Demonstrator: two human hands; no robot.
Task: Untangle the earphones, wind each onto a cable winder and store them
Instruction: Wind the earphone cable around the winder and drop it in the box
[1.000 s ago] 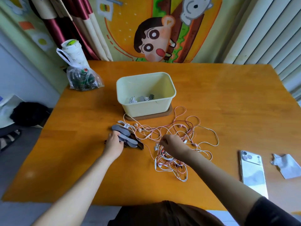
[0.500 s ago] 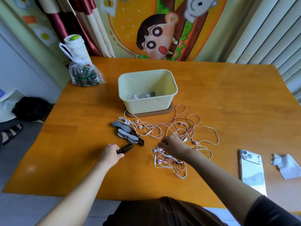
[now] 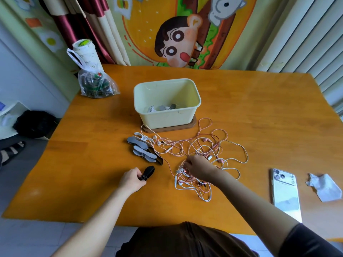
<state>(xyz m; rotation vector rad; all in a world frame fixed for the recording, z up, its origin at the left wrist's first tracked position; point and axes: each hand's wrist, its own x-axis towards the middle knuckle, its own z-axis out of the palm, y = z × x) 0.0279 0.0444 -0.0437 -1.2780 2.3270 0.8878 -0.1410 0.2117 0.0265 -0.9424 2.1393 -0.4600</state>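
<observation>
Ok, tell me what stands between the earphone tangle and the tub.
Nothing visible: the tangle lies right in front of the open tub, loops reaching its base. The spare winders sit off to the left.

Home rm: cartoon wall cloth (image 3: 178,34), curtains (image 3: 89,25), wood table (image 3: 259,112).

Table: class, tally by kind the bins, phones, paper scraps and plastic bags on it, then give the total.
Bin: 1
Phone: 1
Paper scrap: 1
Plastic bag: 1
Total: 4
</observation>
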